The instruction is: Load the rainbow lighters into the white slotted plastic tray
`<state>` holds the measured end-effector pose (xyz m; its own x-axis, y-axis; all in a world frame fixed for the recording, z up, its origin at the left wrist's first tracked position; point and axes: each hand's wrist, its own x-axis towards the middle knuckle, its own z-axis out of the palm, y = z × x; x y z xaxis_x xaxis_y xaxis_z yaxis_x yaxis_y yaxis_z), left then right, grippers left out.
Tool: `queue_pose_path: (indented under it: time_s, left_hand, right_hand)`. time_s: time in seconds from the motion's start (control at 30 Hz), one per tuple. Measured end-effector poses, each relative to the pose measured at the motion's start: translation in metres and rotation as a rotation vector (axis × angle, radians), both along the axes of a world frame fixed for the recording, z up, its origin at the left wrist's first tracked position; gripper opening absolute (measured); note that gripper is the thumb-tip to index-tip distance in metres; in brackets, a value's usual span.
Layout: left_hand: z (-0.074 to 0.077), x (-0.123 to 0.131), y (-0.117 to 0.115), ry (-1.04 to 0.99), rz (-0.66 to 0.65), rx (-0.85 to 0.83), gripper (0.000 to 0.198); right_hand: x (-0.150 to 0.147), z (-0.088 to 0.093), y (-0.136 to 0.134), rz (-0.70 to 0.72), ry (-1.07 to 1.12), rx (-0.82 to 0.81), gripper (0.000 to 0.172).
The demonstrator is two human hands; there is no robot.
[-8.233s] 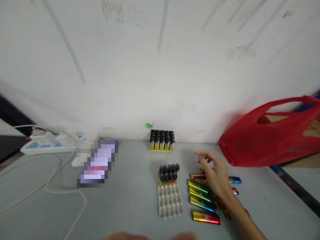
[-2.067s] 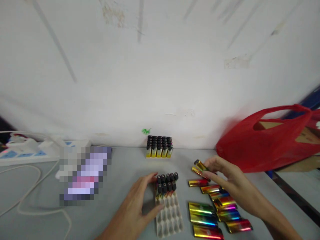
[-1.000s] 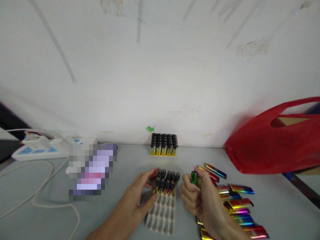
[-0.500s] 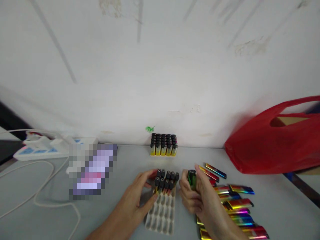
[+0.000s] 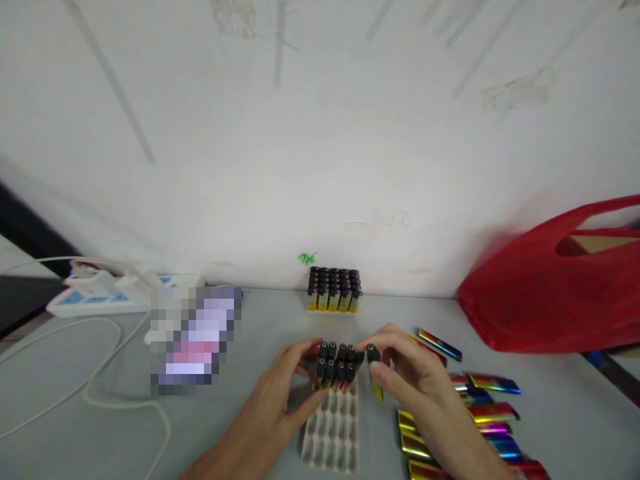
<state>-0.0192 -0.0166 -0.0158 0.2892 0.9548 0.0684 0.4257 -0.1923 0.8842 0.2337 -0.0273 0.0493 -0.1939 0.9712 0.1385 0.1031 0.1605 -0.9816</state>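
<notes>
A white slotted tray (image 5: pixel 334 433) lies on the grey table, with several black-capped lighters (image 5: pixel 338 363) standing in its far rows. My left hand (image 5: pixel 285 393) grips the tray's left side, thumb on the near slots and fingers by the lighters. My right hand (image 5: pixel 413 380) pinches one upright lighter (image 5: pixel 374 373) with a black cap and yellow body, right at the tray's right edge beside the standing ones. Loose iridescent lighters (image 5: pixel 483 407) lie on the table under and to the right of my right wrist.
A full block of black-capped yellow lighters (image 5: pixel 334 291) stands against the white wall. A red plastic bag (image 5: pixel 555 300) holding a cardboard box sits at the right. A power strip (image 5: pixel 107 299), white cables (image 5: pixel 90 393) and a pixelated object (image 5: pixel 195 337) lie at the left.
My right hand picked a lighter from the loose pile, turned it upright and carried it left to the tray's edge. My left hand came in and stays on the tray.
</notes>
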Motion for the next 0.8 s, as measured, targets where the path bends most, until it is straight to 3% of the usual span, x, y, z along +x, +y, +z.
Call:
queue_pose_path:
  time_s: [0.17, 0.5, 0.8]
  left_hand:
    - [-0.001, 0.000, 0.000, -0.012, 0.012, 0.011, 0.053]
    - [0.002, 0.000, 0.001, 0.001, 0.009, 0.019, 0.053]
    - [-0.001, -0.001, 0.001, 0.003, 0.003, 0.006, 0.052]
  right_hand:
    - [0.017, 0.002, 0.005, 0.101, -0.116, 0.047, 0.018]
    - [0.018, -0.012, 0.008, 0.091, -0.284, 0.148, 0.010]
    - [0.024, -0.002, 0.010, 0.031, -0.333, 0.174, 0.015]
